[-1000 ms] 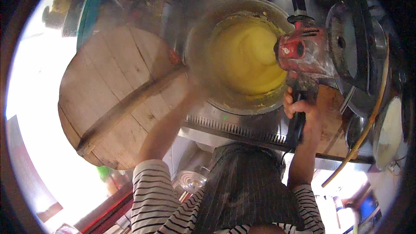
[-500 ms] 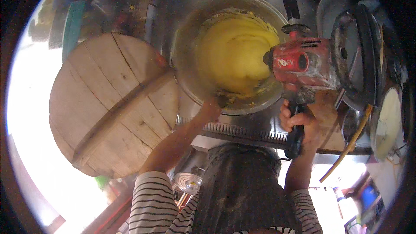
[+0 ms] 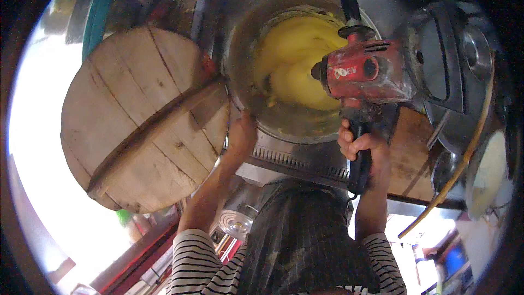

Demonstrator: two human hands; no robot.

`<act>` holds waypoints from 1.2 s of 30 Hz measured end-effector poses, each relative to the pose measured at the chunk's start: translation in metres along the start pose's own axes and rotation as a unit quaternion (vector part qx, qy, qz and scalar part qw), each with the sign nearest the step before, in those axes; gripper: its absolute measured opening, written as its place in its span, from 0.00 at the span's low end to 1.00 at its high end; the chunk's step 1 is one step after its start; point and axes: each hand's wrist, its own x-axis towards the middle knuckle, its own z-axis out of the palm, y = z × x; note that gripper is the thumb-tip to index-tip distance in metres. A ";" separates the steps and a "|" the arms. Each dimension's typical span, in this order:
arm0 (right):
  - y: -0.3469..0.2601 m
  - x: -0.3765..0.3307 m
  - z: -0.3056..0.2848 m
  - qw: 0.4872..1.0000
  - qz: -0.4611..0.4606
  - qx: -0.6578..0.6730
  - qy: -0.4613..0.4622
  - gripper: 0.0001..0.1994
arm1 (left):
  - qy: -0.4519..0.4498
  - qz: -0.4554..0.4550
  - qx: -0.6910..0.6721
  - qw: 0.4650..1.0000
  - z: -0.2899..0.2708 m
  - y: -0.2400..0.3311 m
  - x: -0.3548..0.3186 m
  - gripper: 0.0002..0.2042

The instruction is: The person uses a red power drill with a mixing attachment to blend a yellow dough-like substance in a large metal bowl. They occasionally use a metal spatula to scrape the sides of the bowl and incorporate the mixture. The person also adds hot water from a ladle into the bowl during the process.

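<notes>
one steel counter (image 3: 323,154), wooden lid (image 3: 125,98) beside pot (image 3: 240,57), bright glare (image 3: 38,93), right grip (image 3: 364,145) clasping drill (image 3: 371,74), left grip (image 3: 241,134) unclear

A small whitish marking (image 3: 346,72) is carried on the red drill (image 3: 385,76), on its upward-facing side, between the black chuck (image 3: 316,70) and a round dark opening (image 3: 371,68). It is formed by a pale emblem and a few light letters, too blurred to be read surely. The marked side is seen above the counter (image 3: 323,156), back from its front edge.
</notes>
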 end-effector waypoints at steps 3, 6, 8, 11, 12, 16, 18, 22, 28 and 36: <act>-0.004 0.014 0.001 1.000 0.010 0.016 -0.013 0.21 | -0.108 -0.040 0.076 0.990 -0.020 -0.005 0.000 0.09; -0.010 0.029 0.011 0.999 -0.019 -0.001 -0.026 0.21 | -0.199 0.080 0.044 0.976 0.043 -0.026 -0.037 0.10; -0.017 0.039 0.009 0.999 -0.009 0.004 -0.031 0.21 | -0.236 0.114 -0.040 0.964 0.063 -0.007 -0.052 0.11; -0.025 0.049 0.008 0.999 -0.016 -0.009 -0.034 0.21 | -0.271 0.046 -0.175 0.945 0.092 -0.009 -0.060 0.12; -0.030 0.051 0.003 0.999 -0.032 -0.016 -0.025 0.21 | -0.219 0.050 -0.151 0.963 0.076 0.008 -0.043 0.11; -0.044 0.052 -0.003 0.998 -0.046 -0.044 -0.028 0.20 | -0.142 0.011 0.028 0.989 0.025 0.024 -0.001 0.07; -0.048 0.051 -0.001 0.997 -0.061 -0.036 -0.043 0.20 | -0.181 -0.003 0.087 0.980 0.042 0.017 -0.012 0.08; -0.049 0.048 0.003 0.994 -0.065 -0.090 -0.012 0.20 | -0.366 0.303 0.147 0.867 0.079 0.058 -0.020 0.11; -0.054 0.039 -0.001 0.986 -0.090 -0.137 0.018 0.20 | -0.397 -0.218 -0.530 0.717 0.069 0.125 -0.027 0.08; -0.044 0.011 -0.005 0.990 -0.115 -0.078 -0.003 0.21 | -0.077 0.135 0.126 0.980 0.050 -0.037 0.030 0.11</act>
